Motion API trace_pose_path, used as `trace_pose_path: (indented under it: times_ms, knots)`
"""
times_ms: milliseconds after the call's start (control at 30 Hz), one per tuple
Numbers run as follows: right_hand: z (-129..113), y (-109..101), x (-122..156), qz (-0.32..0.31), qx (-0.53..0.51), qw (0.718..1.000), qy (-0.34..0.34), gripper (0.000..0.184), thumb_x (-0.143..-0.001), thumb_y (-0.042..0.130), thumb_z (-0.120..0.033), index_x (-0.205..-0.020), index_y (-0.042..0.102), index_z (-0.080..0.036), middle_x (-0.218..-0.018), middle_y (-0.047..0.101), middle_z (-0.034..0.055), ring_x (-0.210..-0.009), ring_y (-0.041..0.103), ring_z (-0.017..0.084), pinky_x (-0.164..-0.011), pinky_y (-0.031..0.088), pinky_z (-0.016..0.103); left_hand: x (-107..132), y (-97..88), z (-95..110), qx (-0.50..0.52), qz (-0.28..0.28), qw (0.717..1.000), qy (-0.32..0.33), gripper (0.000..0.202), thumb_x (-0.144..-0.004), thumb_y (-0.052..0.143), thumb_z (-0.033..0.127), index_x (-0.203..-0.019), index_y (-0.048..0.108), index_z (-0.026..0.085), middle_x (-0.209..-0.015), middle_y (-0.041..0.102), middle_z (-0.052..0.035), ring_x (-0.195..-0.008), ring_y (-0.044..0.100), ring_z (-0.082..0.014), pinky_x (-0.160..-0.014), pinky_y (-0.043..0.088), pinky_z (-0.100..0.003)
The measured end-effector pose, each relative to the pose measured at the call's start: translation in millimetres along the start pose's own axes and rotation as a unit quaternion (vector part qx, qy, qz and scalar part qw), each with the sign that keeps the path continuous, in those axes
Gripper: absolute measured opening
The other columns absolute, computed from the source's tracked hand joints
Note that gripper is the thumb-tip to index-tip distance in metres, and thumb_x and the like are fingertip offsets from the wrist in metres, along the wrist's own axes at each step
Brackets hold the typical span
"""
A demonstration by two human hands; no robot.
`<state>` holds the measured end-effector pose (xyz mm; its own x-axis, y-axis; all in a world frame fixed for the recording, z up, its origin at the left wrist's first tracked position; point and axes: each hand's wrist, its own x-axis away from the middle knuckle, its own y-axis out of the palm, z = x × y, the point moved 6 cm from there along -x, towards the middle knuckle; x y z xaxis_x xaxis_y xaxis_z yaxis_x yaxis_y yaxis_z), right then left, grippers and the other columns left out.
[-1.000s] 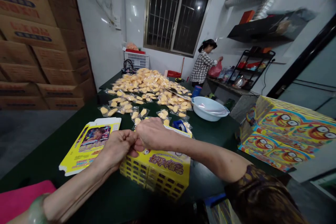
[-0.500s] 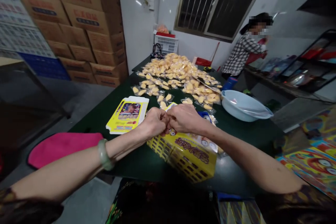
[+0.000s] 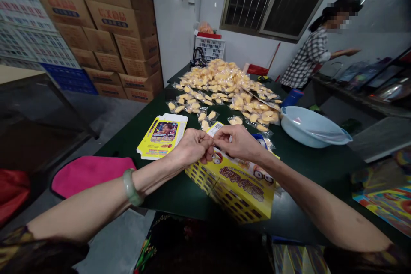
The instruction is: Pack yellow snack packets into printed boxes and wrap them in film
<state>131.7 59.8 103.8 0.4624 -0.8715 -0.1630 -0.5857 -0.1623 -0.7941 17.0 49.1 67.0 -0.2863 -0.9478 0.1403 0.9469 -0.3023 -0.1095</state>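
My left hand [image 3: 192, 146], with a pale green bangle [image 3: 131, 187] on its wrist, and my right hand [image 3: 239, 141] meet fingertip to fingertip. Both are pinched closed; whatever lies between the fingers is too small to make out. Directly beneath them a yellow printed box [image 3: 245, 186] stands on the dark green table [image 3: 154, 186], one side patterned with a dark grid. A white flap with a barcode [image 3: 215, 128] sticks up behind my fingers. To the left lies a flat yellow carton [image 3: 162, 138]. Clear-wrapped pale yellow pieces [image 3: 221, 75] are heaped beyond my hands.
A light blue basin [image 3: 313, 128] sits at the table's right. A pink padded seat [image 3: 93, 175] juts in at the left edge. Stacked brown cartons [image 3: 109, 17] line the left wall. Another person in a checked shirt [image 3: 305, 60] stands by a counter, back right.
My fists have loosened into fingertip pinches, my right hand's knuckles lifting a little. The view has shifted slightly left. The other person now holds a forearm outstretched.
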Motion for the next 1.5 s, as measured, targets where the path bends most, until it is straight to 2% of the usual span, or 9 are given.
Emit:
trace_pose_path:
  times_ms: [200,400,600,700,833,1067,1300,1400,1500]
  knots:
    - [-14.3,4.7,3.5,-0.028,0.197,0.978,-0.061,0.023,-0.076,0.048,-0.013,-0.064,0.067,-0.016,-0.063,0.06,0.0015,-0.058,0.042,0.01,-0.057,0.025,0.025,-0.2,3.1,1.6,-0.043,0.0,0.999,-0.008,0.03,-0.082,0.048,0.005,-0.054,0.055,0.012,-0.044,0.055,0.0003,-0.035,0.048,-0.0051,-0.038,0.038,-0.015]
    - [-15.9,2.7,-0.1,-0.067,0.272,0.959,-0.045,0.021,-0.074,0.048,-0.015,-0.056,0.058,-0.016,-0.055,0.049,0.0004,-0.053,0.027,0.01,-0.052,0.018,0.027,-5.3,4.8,0.5,-0.112,-0.004,0.993,0.02,0.028,-0.078,0.048,0.006,-0.051,0.054,0.013,-0.043,0.054,-0.0005,-0.036,0.048,-0.0076,-0.038,0.036,-0.017]
    - [-6.3,4.5,-4.9,-0.02,0.2,0.979,-0.044,0.016,-0.067,0.047,-0.015,-0.05,0.047,-0.017,-0.052,0.039,-0.0031,-0.051,0.024,0.008,-0.049,0.018,0.026,-3.8,3.8,3.9,-0.123,-0.007,0.991,0.048,0.024,-0.072,0.049,0.002,-0.051,0.054,0.013,-0.046,0.057,0.0001,-0.039,0.051,-0.0076,-0.04,0.035,-0.016]
    - [8.4,6.4,-9.3,-0.009,0.056,0.998,-0.013,0.013,-0.066,0.045,-0.016,-0.054,0.049,-0.016,-0.053,0.044,-0.0034,-0.051,0.034,0.007,-0.049,0.025,0.022,-2.3,4.4,2.6,-0.076,-0.021,0.996,0.028,0.027,-0.076,0.047,0.005,-0.052,0.053,0.013,-0.049,0.057,0.0003,-0.04,0.052,-0.0071,-0.04,0.039,-0.016]
    - [19.0,5.0,-8.5,0.004,-0.106,0.993,0.046,0.015,-0.073,0.043,-0.021,-0.065,0.055,-0.015,-0.055,0.051,-0.0027,-0.047,0.041,0.007,-0.046,0.031,0.021,-2.9,4.5,-0.8,-0.031,-0.027,0.999,0.014,0.028,-0.081,0.046,0.007,-0.055,0.053,0.013,-0.048,0.055,0.0009,-0.039,0.051,-0.0063,-0.039,0.041,-0.016]
    - [-4.9,0.7,0.7,0.006,0.049,0.998,-0.049,0.016,-0.071,0.048,-0.014,-0.063,0.061,-0.014,-0.054,0.053,-0.002,-0.052,0.042,0.007,-0.052,0.03,0.022,-4.6,3.2,-3.4,-0.035,-0.026,0.999,0.025,0.028,-0.082,0.047,0.008,-0.056,0.056,0.012,-0.045,0.056,0.0001,-0.036,0.049,-0.0058,-0.039,0.04,-0.016]
    - [-14.2,0.9,0.8,-0.003,0.201,0.978,-0.056,0.02,-0.075,0.047,-0.014,-0.061,0.061,-0.015,-0.06,0.057,0.0019,-0.055,0.041,0.01,-0.056,0.027,0.025,-3.3,3.6,-1.5,-0.047,-0.015,0.999,0.01,0.029,-0.082,0.048,0.007,-0.054,0.055,0.013,-0.044,0.054,0.0004,-0.037,0.049,-0.0058,-0.039,0.039,-0.016]
    - [-11.0,2.9,1.3,0.016,0.195,0.979,-0.049,0.016,-0.072,0.047,-0.014,-0.061,0.058,-0.015,-0.06,0.057,0.0017,-0.055,0.039,0.01,-0.055,0.025,0.025,-2.7,3.5,-0.7,-0.059,-0.009,0.998,0.015,0.03,-0.082,0.047,0.005,-0.053,0.054,0.013,-0.043,0.053,0.0012,-0.036,0.048,-0.0061,-0.038,0.038,-0.016]
    - [-0.2,8.1,-0.1,0.016,0.108,0.993,-0.032,0.013,-0.07,0.045,-0.013,-0.062,0.055,-0.016,-0.059,0.054,-0.001,-0.053,0.04,0.009,-0.052,0.026,0.023,-2.8,2.8,-1.3,-0.064,-0.009,0.998,0.022,0.03,-0.083,0.047,0.007,-0.055,0.054,0.013,-0.044,0.053,0.0014,-0.037,0.049,-0.0062,-0.038,0.038,-0.016]
